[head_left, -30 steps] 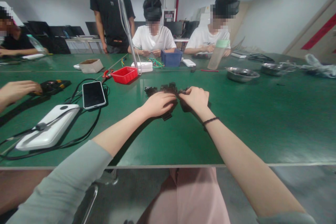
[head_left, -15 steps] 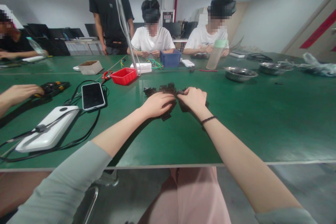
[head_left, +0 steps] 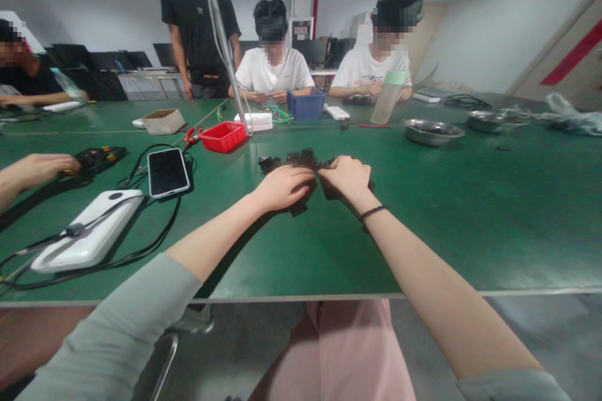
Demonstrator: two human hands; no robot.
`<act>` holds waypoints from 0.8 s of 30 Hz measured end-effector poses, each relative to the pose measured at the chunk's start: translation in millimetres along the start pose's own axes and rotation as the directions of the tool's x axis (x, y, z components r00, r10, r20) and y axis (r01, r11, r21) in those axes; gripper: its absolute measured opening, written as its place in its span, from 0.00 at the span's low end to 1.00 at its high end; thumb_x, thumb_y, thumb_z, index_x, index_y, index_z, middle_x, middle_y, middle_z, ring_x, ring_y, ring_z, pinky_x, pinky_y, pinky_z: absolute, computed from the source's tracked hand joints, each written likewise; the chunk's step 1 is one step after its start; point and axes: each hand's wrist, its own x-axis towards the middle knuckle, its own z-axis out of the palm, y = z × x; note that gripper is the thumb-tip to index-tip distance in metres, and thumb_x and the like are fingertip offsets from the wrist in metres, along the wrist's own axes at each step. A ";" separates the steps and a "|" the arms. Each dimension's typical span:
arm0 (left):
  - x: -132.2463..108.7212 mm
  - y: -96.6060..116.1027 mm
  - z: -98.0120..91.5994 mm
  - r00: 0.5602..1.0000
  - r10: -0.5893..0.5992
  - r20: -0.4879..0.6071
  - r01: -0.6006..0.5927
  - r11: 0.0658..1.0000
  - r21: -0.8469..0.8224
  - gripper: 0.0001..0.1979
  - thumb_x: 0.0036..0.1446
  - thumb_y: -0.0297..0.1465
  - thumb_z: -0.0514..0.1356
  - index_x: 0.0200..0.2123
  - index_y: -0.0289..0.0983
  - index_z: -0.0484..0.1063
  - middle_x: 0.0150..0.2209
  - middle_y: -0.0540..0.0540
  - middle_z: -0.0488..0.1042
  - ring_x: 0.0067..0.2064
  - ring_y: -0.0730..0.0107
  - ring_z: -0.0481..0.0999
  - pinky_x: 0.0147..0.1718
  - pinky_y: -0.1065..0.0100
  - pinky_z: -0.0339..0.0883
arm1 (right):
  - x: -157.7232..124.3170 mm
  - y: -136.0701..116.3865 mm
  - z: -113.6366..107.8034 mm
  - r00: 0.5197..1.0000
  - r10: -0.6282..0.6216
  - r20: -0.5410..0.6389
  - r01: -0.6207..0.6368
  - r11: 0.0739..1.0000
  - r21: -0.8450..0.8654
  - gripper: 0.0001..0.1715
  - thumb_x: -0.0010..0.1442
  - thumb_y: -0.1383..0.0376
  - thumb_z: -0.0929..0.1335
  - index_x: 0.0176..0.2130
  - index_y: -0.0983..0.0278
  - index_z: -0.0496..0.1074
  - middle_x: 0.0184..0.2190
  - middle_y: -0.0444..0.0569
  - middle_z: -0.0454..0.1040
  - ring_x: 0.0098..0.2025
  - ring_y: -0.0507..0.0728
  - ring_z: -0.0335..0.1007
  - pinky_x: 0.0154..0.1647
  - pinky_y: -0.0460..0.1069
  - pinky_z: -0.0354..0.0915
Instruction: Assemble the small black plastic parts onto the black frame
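On the green tabletop (head_left: 470,219), dark parts (head_left: 301,156) lie clustered, back from the middle of the near edge. The left hand (head_left: 285,188) rests over them, fingers slightly bent; I cannot tell whether it grips any. The right hand (head_left: 347,174) is curled at the cluster's right side, its hold hidden. Leftward lies a smartphone (head_left: 168,172), with a white oblong device (head_left: 89,232) closer to the near edge.

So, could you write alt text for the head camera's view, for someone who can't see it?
A bare left hand and right hand touch small dark parts on a green table. To their left lie a phone and a white device with cables; across the table are other people.
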 end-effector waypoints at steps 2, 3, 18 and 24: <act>-0.3 -0.4 0.5 1.000 0.003 -0.004 -0.003 1.000 0.002 0.18 0.65 0.32 0.52 0.54 0.37 0.72 0.58 0.42 0.73 0.59 0.63 0.72 0.61 0.55 0.63 | -0.3 -0.9 -1.4 1.000 0.008 0.006 -0.008 1.000 -0.008 0.18 0.53 0.55 0.68 0.38 0.63 0.79 0.40 0.57 0.81 0.50 0.64 0.74 0.50 0.56 0.60; -0.4 -0.5 0.8 1.000 0.004 -0.007 -0.004 1.000 0.002 0.18 0.65 0.32 0.52 0.54 0.38 0.72 0.58 0.42 0.73 0.59 0.63 0.72 0.61 0.56 0.63 | -0.3 -1.3 -2.0 1.000 0.012 0.008 -0.011 1.000 -0.013 0.18 0.53 0.55 0.68 0.39 0.64 0.79 0.41 0.58 0.80 0.50 0.64 0.74 0.50 0.56 0.60; -0.1 -0.1 0.3 1.000 0.003 -0.013 -0.003 1.000 0.007 0.17 0.66 0.33 0.51 0.54 0.36 0.72 0.57 0.41 0.74 0.59 0.62 0.73 0.60 0.56 0.64 | 1.7 -7.8 -7.7 0.997 0.036 0.070 -0.032 0.998 -0.057 0.18 0.54 0.57 0.68 0.39 0.67 0.78 0.43 0.61 0.79 0.52 0.66 0.72 0.51 0.57 0.60; -0.2 -0.5 0.2 1.000 0.000 -0.008 0.000 1.000 0.004 0.17 0.66 0.33 0.52 0.54 0.36 0.72 0.57 0.42 0.73 0.59 0.63 0.73 0.60 0.58 0.64 | 1.5 -7.9 -8.2 0.997 0.042 0.058 -0.039 0.998 -0.053 0.21 0.54 0.54 0.70 0.40 0.68 0.78 0.43 0.63 0.79 0.54 0.68 0.71 0.53 0.60 0.61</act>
